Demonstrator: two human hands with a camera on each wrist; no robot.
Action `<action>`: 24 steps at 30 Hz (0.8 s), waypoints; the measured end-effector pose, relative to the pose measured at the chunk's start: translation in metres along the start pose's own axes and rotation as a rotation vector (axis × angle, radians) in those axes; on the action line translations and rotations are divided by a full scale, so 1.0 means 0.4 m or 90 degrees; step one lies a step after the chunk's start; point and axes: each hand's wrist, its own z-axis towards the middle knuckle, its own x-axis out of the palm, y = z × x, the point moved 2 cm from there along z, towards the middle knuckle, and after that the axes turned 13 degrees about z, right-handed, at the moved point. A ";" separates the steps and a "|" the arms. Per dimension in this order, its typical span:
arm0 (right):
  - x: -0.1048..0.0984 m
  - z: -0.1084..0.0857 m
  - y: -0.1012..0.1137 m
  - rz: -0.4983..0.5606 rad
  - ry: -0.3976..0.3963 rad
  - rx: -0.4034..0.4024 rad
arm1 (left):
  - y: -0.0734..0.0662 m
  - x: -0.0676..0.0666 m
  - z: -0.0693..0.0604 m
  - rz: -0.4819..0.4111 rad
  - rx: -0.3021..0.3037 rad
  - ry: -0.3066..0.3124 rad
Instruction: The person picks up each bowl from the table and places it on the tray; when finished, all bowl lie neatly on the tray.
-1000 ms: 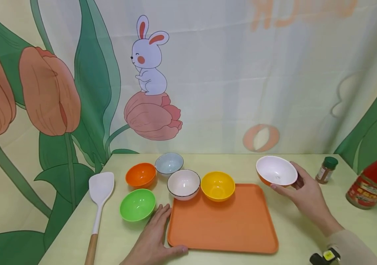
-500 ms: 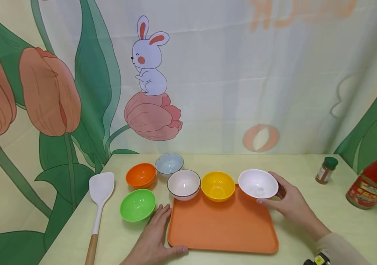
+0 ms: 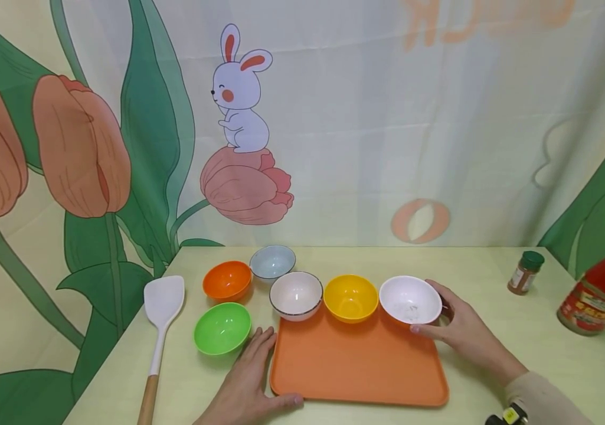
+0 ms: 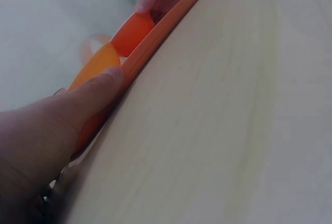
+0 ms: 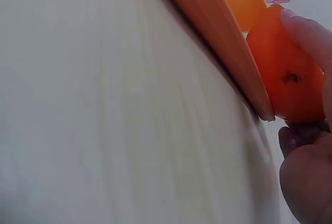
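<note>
Orange outside and white inside, the 2-tone bowl [image 3: 410,300] is at the far right corner of the orange tray [image 3: 357,366], and the person's right hand [image 3: 458,319] is grasping it by its right side, thumb toward the near side. From where I stand, I can't tell whether its full weight is on the tray. Just beside it, at the tray's far edge, is the yellow bowl [image 3: 351,300], then the dark-rimmed bowl [image 3: 296,296] at the far left corner, making a row of 3. The left hand [image 3: 246,378] is slack, fingers straight along the tray's left edge, thumb at the near left corner. Near those fingertips sits the green bowl [image 3: 223,329], with the orange bowl [image 3: 228,281] and the blue bowl [image 3: 272,263] farther back. A spatula [image 3: 156,348] lies along the table's [image 3: 546,366] left edge; a jar [image 3: 526,274] and a sauce bottle [image 3: 598,292] stand near the right edge.
</note>
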 end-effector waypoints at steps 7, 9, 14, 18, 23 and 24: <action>0.004 0.000 -0.002 -0.009 0.024 0.026 | 0.000 0.000 0.000 -0.001 -0.004 0.002; 0.005 -0.002 -0.001 -0.007 0.028 0.027 | 0.000 0.001 0.000 0.002 -0.001 -0.001; 0.005 -0.004 0.000 -0.015 0.030 0.026 | 0.000 0.002 0.000 0.003 0.003 -0.003; 0.004 -0.005 0.001 -0.020 0.031 0.020 | 0.001 0.002 0.002 0.002 0.000 -0.002; 0.004 -0.007 0.006 -0.030 0.025 0.019 | 0.002 0.002 0.001 0.002 0.001 -0.003; 0.003 -0.008 0.008 -0.032 0.024 0.019 | 0.002 0.002 0.001 0.002 0.001 -0.002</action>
